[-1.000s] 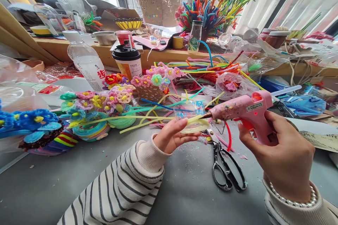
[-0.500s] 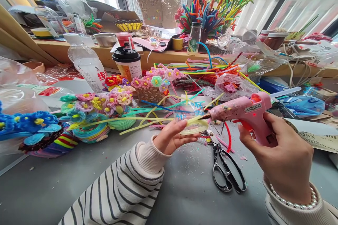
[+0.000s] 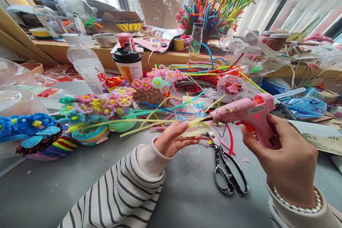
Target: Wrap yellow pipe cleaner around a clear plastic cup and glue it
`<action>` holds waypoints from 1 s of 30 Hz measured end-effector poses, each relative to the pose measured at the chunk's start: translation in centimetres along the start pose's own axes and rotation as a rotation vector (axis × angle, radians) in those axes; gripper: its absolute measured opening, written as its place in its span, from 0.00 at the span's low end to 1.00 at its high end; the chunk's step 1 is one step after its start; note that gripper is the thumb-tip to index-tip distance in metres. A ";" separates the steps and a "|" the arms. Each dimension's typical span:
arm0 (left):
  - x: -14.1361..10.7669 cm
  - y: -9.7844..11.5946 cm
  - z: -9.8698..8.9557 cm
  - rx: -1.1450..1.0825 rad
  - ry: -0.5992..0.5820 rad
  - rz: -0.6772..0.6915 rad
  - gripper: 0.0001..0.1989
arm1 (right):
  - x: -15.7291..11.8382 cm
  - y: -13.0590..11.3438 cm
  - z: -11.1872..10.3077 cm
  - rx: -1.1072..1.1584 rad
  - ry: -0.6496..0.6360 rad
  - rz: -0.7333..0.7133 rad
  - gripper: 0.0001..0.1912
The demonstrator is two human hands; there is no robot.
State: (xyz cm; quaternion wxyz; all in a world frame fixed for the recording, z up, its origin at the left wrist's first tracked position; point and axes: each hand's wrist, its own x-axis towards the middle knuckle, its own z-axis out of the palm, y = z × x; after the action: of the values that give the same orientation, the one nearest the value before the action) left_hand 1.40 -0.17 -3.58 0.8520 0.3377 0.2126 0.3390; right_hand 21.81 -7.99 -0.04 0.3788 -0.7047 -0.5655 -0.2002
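My right hand point(image 3: 284, 153) grips a pink hot glue gun point(image 3: 245, 110), its thumb below the trigger side. The gun's nozzle points left and meets pale yellow pipe cleaner point(image 3: 199, 125) at a clear plastic cup point(image 3: 187, 112) with blue lettering. My left hand point(image 3: 175, 137) holds that cup on its side, thumb pressing the yellow strand against it and fingers underneath. Long yellow pipe cleaner ends point(image 3: 130, 132) trail off to the left. Whether fresh glue is on the cup cannot be made out. Black-handled scissors point(image 3: 230, 171) lie on the table below the nozzle.
Pipe-cleaner flower pots point(image 3: 104, 107) stand at left, beside a water bottle point(image 3: 89, 67) and a lidded paper cup point(image 3: 128, 65). Loose pipe cleaners point(image 3: 203, 69) heap behind my hands. A glass bottle point(image 3: 196, 39) stands on the sill. Blue packaging point(image 3: 304, 108) lies at right.
Both hands, the cup and the glue gun keep almost the same pose. The view has shifted very slightly, moving the table items a little left.
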 end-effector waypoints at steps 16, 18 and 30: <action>0.0 0.0 0.1 0.036 0.009 0.011 0.21 | -0.1 0.0 -0.1 0.003 0.007 0.009 0.23; 0.0 0.0 0.1 0.042 0.002 0.012 0.21 | -0.1 0.1 -0.1 0.000 0.029 0.004 0.23; -0.1 0.0 0.0 0.012 -0.047 0.015 0.18 | 0.1 0.1 -0.1 0.022 0.021 0.000 0.24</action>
State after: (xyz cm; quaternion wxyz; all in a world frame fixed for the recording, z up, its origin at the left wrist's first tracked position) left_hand 1.29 -0.24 -3.59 0.8521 0.3523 0.1921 0.3360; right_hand 21.93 -8.05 0.08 0.3925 -0.6982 -0.5638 -0.2012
